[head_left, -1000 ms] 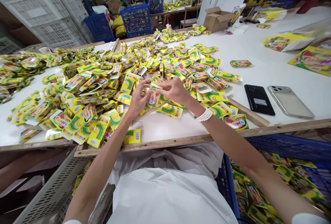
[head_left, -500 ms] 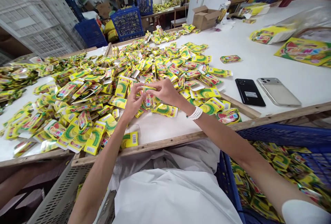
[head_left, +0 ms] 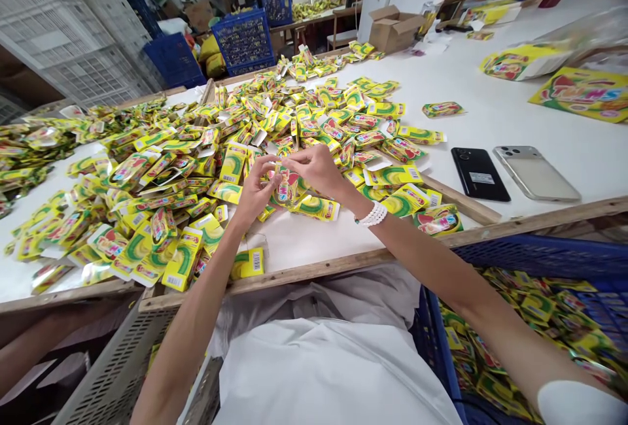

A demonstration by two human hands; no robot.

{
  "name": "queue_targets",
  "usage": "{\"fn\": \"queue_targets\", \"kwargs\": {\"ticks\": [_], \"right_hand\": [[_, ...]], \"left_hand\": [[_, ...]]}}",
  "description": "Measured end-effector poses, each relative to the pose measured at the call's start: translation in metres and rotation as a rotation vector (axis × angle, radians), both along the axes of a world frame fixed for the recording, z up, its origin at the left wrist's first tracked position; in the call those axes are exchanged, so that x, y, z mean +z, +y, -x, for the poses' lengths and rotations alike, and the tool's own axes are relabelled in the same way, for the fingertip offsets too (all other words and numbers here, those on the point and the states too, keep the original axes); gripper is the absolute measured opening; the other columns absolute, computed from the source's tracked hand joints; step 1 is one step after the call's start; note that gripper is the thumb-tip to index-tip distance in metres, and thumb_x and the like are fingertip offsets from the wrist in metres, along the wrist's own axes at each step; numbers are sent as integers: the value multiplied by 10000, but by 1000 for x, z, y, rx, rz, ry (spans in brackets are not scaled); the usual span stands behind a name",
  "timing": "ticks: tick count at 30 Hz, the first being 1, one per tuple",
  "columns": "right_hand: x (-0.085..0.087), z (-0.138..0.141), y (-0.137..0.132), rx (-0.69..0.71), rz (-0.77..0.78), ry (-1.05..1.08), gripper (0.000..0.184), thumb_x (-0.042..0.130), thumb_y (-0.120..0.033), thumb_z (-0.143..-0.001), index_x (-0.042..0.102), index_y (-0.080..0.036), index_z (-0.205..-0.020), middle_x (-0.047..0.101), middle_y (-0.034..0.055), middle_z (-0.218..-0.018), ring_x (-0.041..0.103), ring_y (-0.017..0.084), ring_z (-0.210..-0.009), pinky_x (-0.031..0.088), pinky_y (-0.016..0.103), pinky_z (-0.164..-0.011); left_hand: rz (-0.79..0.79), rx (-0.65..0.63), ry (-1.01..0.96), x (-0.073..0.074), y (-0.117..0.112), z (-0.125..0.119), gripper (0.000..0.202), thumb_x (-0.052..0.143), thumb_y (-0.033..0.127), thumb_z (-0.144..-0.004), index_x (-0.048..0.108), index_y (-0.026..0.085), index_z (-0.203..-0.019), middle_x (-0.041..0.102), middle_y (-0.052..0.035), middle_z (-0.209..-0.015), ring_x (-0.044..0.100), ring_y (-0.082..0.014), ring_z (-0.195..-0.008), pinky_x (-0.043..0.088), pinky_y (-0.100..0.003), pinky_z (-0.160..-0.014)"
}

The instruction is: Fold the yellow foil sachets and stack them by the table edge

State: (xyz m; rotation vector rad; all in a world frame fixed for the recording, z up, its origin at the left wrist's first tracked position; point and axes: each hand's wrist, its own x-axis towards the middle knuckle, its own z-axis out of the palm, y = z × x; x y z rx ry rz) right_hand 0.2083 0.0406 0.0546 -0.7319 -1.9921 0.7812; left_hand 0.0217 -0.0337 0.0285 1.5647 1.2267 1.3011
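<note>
A small yellow-green printed carton [head_left: 286,188] with red and coloured lettering stands roughly upright between my two hands. My left hand [head_left: 260,187] grips its left side, thumb on the near face. At the top edge, the fingers of my right hand [head_left: 320,174] pinch the carton from the right; a white bead bracelet [head_left: 373,214] is on that wrist. My fingers partly cover the top end, and its flap cannot be made out. Around and behind both hands lies a heap of similar cartons [head_left: 179,252], some with white flaps standing out.
A wooden strip [head_left: 318,272] edges the white table [head_left: 314,235]. Two phones [head_left: 479,174] lie at the right. A blue crate [head_left: 444,353] of cartons stands below on my right, a pale crate [head_left: 105,366] at left. Another person's arm [head_left: 53,340] shows at lower left.
The carton's printed front shows more fully between my hands, and my right fingers have shifted slightly at its top. The view has turned a little; the surroundings are otherwise the same.
</note>
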Motion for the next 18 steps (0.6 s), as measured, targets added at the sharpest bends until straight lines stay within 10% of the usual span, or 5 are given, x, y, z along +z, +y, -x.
{"fn": "queue_targets", "kwargs": {"ticks": [18], "right_hand": [[-4, -6, 6, 2, 85, 60, 284, 729, -242, -841, 735, -153, -571, 536, -11, -534, 410, 107, -582, 282, 269, -555]], "left_hand": [[-21, 22, 126, -4, 1, 3, 578, 741, 584, -958, 620, 277, -1433, 672, -79, -1303, 665, -94, -707, 563, -165, -430]]}}
